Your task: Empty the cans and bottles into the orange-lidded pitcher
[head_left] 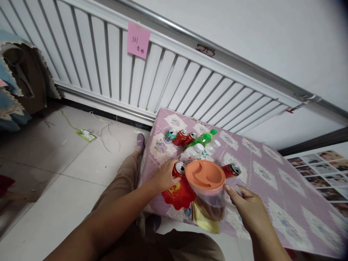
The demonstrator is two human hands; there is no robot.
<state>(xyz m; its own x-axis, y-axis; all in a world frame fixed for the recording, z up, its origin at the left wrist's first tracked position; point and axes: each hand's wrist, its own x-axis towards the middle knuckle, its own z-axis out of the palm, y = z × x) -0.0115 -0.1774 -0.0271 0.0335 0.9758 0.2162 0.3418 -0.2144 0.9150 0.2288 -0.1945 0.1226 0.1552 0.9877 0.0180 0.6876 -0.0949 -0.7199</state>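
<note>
Orange-lidded pitcher (206, 190) in right hand (247, 207)

Both hands bare: left grip (166, 176) and right grip (247, 206), plain skin, slim fingers. Left forearm (116, 217) and right forearm (268, 233) also bare as far as the picture runs; sleeves, if any, out of shot. Trousers (119, 186): long, loose, plain khaki-brown cloth, soft creases down the left leg, going near-black brown over the lap in shadow. Left shoe (140, 141): muted purple-grey, slipper-like, rounded toe, finer detail too small to read. Right shoe unclear.
</note>
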